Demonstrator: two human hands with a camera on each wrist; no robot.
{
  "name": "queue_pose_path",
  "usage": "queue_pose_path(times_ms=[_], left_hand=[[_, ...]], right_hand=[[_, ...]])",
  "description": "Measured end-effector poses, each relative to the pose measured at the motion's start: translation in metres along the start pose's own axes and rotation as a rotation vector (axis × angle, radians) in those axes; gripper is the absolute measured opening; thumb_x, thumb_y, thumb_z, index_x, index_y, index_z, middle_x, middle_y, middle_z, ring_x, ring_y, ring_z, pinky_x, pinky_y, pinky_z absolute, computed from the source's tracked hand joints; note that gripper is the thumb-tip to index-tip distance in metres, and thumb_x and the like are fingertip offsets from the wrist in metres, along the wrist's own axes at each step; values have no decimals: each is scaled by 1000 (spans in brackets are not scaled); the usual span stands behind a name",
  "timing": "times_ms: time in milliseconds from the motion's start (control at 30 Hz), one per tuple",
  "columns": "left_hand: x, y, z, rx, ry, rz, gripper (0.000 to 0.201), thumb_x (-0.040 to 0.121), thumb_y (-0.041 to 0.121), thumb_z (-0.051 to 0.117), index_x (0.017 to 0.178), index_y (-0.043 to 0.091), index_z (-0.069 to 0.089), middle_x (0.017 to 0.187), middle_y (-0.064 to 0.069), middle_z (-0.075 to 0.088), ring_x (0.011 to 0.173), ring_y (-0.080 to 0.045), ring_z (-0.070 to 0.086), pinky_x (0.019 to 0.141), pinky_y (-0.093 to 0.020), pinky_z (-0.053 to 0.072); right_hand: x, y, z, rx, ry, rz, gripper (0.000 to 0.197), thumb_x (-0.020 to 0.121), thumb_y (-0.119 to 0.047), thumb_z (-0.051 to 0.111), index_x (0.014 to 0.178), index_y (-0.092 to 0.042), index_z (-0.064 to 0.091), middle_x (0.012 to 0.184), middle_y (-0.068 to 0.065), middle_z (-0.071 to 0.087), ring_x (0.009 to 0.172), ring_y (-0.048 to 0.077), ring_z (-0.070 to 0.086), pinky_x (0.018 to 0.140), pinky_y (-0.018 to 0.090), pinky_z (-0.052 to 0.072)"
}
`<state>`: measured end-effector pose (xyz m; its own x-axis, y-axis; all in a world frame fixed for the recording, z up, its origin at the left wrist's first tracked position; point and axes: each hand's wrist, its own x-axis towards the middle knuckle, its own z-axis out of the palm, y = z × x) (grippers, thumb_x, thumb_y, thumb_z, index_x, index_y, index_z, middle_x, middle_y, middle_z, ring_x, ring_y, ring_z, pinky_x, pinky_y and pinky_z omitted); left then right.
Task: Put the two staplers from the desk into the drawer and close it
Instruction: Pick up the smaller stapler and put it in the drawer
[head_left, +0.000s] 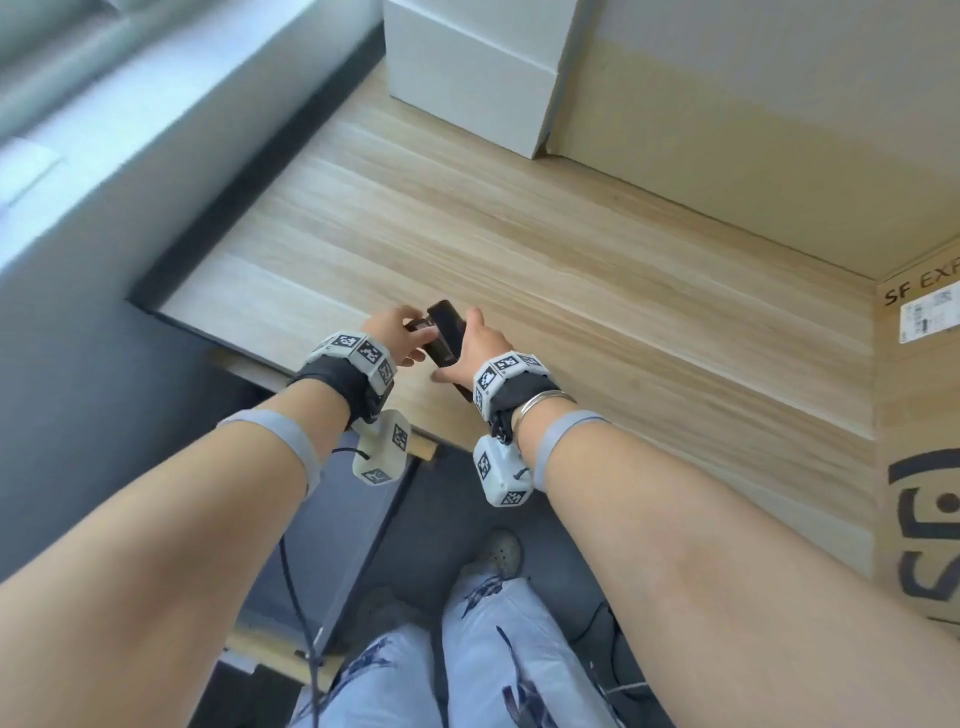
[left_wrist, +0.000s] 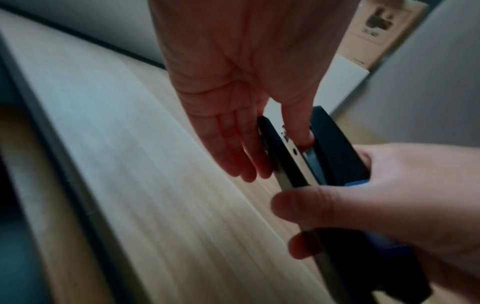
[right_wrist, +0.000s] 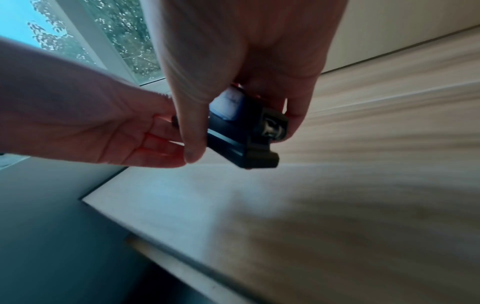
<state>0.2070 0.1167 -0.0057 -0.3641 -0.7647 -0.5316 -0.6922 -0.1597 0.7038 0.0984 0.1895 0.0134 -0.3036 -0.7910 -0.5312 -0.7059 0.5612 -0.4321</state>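
Observation:
A black stapler (head_left: 445, 327) with a blue part is held just above the wooden desk (head_left: 597, 270), near its front left corner. My left hand (head_left: 415, 338) pinches its front end: the thumb (left_wrist: 303, 133) sits in the stapler's mouth and the fingers (left_wrist: 233, 156) lie against the base. My right hand (head_left: 457, 358) grips the rear, fingers and thumb curled round the stapler (right_wrist: 241, 142). In the left wrist view the stapler (left_wrist: 335, 148) is turned on its side. I see only this one stapler. What looks like a pulled-out dark drawer (head_left: 332, 530) lies below the desk's front edge.
A white box (head_left: 478, 67) stands at the back of the desk. A large cardboard box (head_left: 919, 441) fills the right side. A wall and window ledge (head_left: 78, 171) run along the left. My legs and a shoe (head_left: 498, 551) are below the desk edge.

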Motion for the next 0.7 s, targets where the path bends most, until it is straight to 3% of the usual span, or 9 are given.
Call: queue_pose_path(times_ms=[100, 167, 267, 333, 400, 467, 533, 633, 700], left_hand=[[-14, -25, -21, -202, 40, -62, 37, 88, 18, 61, 119, 2, 49, 118, -28, 64, 50, -7, 62, 48, -18, 55], [-25, -41, -33, -261, 43, -96, 35, 87, 18, 62, 115, 0, 51, 107, -27, 67, 36, 0, 62, 44, -15, 54], [-38, -71, -45, -230, 19, -117, 36, 87, 14, 61, 117, -5, 53, 73, -6, 65, 30, 6, 58, 37, -8, 50], [-46, -92, -51, -135, 2, -124, 18, 87, 15, 60, 98, 1, 61, 57, 4, 65, 31, 9, 57, 38, -6, 49], [-53, -114, -56, -106, -8, -141, 10, 87, 16, 60, 86, 6, 62, 56, 3, 65, 32, 8, 57, 47, -8, 52], [-58, -139, -57, -121, -15, -168, 10, 87, 15, 60, 90, 6, 63, 71, -6, 65, 46, 1, 64, 59, -14, 56], [-62, -163, -55, -134, -17, -196, 17, 87, 13, 59, 101, 3, 62, 77, -11, 65, 66, -15, 64, 73, -23, 56], [-68, -198, -48, -202, -25, -263, 27, 88, 10, 57, 114, 10, 54, 72, -5, 60, 70, -18, 60, 62, -15, 53], [-69, -222, -42, -256, -24, -316, 44, 88, 7, 58, 130, 6, 47, 72, -2, 59, 64, -13, 58, 54, -11, 53]], right_hand=[[-4, -25, 24, 54, -10, -24, 76, 73, -30, 80, 127, -6, 32, 117, 17, 63, 102, 34, 64, 74, 35, 46], [-8, -37, 39, 55, -23, -46, 77, 73, -30, 79, 128, -5, 31, 117, 18, 63, 102, 35, 64, 78, 37, 49], [-15, -52, 63, 33, -48, -83, 78, 73, -32, 78, 129, -5, 31, 117, 17, 63, 104, 34, 63, 79, 35, 48], [-19, -58, 82, 18, -74, -94, 75, 72, -33, 78, 126, -5, 33, 114, 16, 63, 102, 34, 64, 76, 34, 47], [-22, -62, 103, -4, -109, -95, 73, 72, -33, 78, 124, -6, 34, 111, 16, 64, 100, 34, 64, 74, 34, 46], [-23, -65, 126, -28, -153, -86, 74, 72, -33, 78, 126, -8, 34, 114, 16, 64, 103, 34, 63, 76, 33, 46], [-23, -66, 149, -47, -205, -69, 74, 74, -33, 78, 128, -8, 35, 119, 14, 62, 107, 33, 62, 77, 32, 44], [-22, -63, 181, -75, -265, -30, 71, 75, -34, 76, 129, -10, 36, 123, 11, 60, 109, 30, 61, 77, 33, 44], [-19, -60, 203, -86, -303, 21, 77, 76, -34, 75, 135, -11, 31, 129, 11, 57, 114, 31, 59, 84, 35, 46]])
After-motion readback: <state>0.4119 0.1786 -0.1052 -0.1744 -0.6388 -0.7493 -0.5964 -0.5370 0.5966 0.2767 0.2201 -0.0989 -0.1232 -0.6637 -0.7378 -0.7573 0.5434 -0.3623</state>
